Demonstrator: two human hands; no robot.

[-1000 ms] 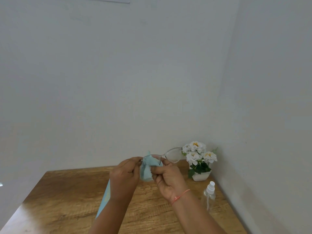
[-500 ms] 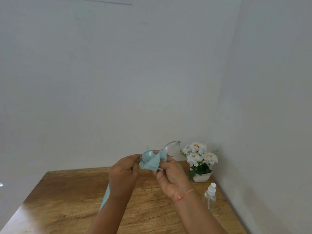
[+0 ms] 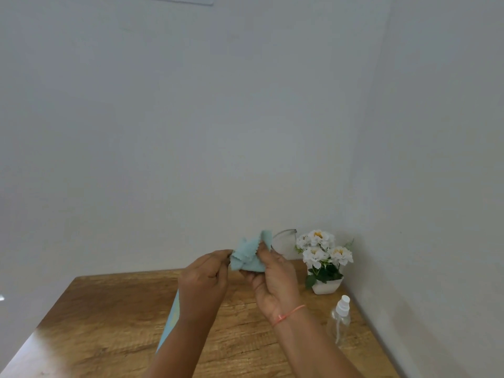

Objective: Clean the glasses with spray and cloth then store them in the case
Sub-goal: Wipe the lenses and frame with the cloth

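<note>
I hold clear-framed glasses (image 3: 283, 242) up above the wooden table (image 3: 114, 317). A light blue cloth (image 3: 248, 255) is bunched over one lens, and my right hand (image 3: 272, 279) pinches the cloth around that lens. My left hand (image 3: 204, 279) pinches the frame at the cloth's left edge. The other lens sticks out bare to the right of the cloth. A clear spray bottle (image 3: 339, 320) with a white nozzle stands on the table at the right. A light blue flat thing (image 3: 170, 323), maybe the case, shows as a strip behind my left forearm.
A small white pot of white flowers (image 3: 323, 257) stands in the table's back right corner, close behind the glasses. Plain walls close the table in at the back and on the right.
Both hands have lifted a little and the glasses have tilted up. The cloth has shifted and bunched higher over the lens under my right fingers.
</note>
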